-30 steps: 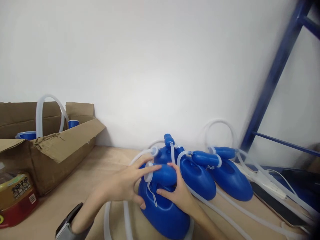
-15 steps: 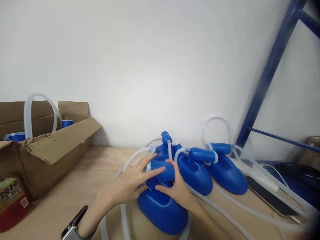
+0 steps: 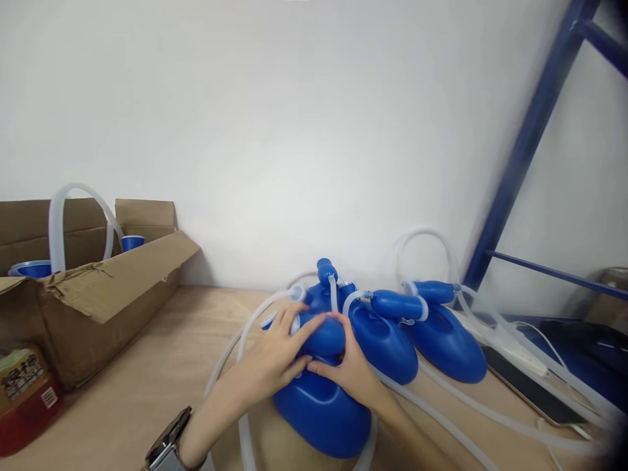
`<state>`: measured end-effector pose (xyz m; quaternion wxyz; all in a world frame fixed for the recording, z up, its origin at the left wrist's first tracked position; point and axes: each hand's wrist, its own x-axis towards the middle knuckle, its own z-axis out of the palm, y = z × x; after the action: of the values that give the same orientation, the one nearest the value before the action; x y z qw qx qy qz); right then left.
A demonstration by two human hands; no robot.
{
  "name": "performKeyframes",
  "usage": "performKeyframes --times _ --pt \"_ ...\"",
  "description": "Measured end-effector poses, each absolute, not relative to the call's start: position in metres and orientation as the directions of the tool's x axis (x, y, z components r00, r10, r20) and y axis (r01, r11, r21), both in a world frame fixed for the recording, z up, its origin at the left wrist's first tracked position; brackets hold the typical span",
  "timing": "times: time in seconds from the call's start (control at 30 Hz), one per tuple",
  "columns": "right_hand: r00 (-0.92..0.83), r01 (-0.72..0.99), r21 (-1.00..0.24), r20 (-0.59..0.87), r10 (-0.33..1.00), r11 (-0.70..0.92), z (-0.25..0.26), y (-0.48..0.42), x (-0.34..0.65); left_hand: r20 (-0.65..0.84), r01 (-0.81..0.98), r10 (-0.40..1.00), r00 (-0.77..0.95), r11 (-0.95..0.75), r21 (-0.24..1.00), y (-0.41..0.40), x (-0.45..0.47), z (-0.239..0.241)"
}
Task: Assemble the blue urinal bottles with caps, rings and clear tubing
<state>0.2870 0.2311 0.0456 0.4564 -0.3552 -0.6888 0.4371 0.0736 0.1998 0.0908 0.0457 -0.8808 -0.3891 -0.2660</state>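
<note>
A blue plastic bottle (image 3: 318, 409) with a handle lies on the wooden table (image 3: 161, 353), nearest to me. My left hand (image 3: 279, 356) wraps round its neck where a clear hose (image 3: 245, 340) joins it. My right hand (image 3: 350, 373) grips the handle from the right side, fingers curled on it. Behind stand more blue bottles of the same kind, one at the middle (image 3: 385, 343) and one at the right (image 3: 449, 347), each with a clear hose. A watch (image 3: 169, 448) sits on my left wrist.
An open cardboard box (image 3: 93, 294) at the left holds more blue parts and a hose loop (image 3: 73, 199). A red-labelled jar (image 3: 24, 399) stands in front of it. A blue metal rack (image 3: 534, 131) rises at the right. A flat dark device (image 3: 534, 392) lies on the table.
My left hand has slid forward and closed tighter round the bottle's neck. The bottle has shifted slightly away from me toward the others. My right hand stays on the handle.
</note>
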Motion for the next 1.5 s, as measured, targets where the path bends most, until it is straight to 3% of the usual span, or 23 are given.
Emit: performKeyframes --times 0.17,0.5,0.67,0.73,0.83,0.93,1.0,1.07,1.27,1.4,1.5 --pt "-0.305 0.121 -0.896 0.376 0.875 0.427 0.040 0.238 0.294 0.543 0.635 0.596 0.591 -0.759 0.142 0.203 0.081 0.080" --pt "-0.471 0.015 -0.911 0.357 0.807 0.412 0.051 0.249 0.320 0.490 0.591 0.484 0.725 -0.803 -0.080 0.186 0.098 0.081" --pt "-0.424 0.061 -0.904 0.361 0.831 0.424 0.050 0.249 0.322 0.440 0.578 0.489 0.753 -0.811 -0.088 0.182 0.099 0.088" --pt "-0.413 0.065 -0.901 0.367 0.834 0.429 0.050 0.248 0.321 0.434 0.554 0.489 0.757 -0.832 -0.029 0.182 0.098 0.093" --pt "-0.421 0.079 -0.913 0.333 0.844 0.399 0.053 0.246 0.320 0.431 0.572 0.595 0.678 -0.796 0.199 0.182 0.098 0.101" --pt "-0.446 0.082 -0.939 0.264 0.855 0.334 0.057 0.243 0.320 0.382 0.686 0.812 0.441 -0.580 0.440 0.180 0.100 0.105" --pt "-0.455 0.094 -0.944 0.242 0.857 0.316 0.057 0.241 0.319 0.318 0.740 0.877 0.360 -0.476 0.476 0.177 0.101 0.106" --pt "-0.452 0.116 -0.932 0.259 0.854 0.344 0.057 0.241 0.319 0.263 0.786 0.879 0.397 -0.474 0.397 0.175 0.102 0.106" --pt "-0.441 0.147 -0.907 0.297 0.847 0.394 0.055 0.240 0.319 0.217 0.859 0.838 0.500 -0.511 -0.004 0.178 0.095 0.107" --pt "-0.459 0.124 -0.907 0.307 0.834 0.402 0.055 0.239 0.319 0.270 0.803 0.758 0.594 -0.579 -0.140 0.182 0.093 0.106" --pt "-0.475 0.105 -0.911 0.306 0.825 0.398 0.055 0.239 0.319 0.292 0.782 0.728 0.620 -0.604 -0.155 0.182 0.091 0.108"
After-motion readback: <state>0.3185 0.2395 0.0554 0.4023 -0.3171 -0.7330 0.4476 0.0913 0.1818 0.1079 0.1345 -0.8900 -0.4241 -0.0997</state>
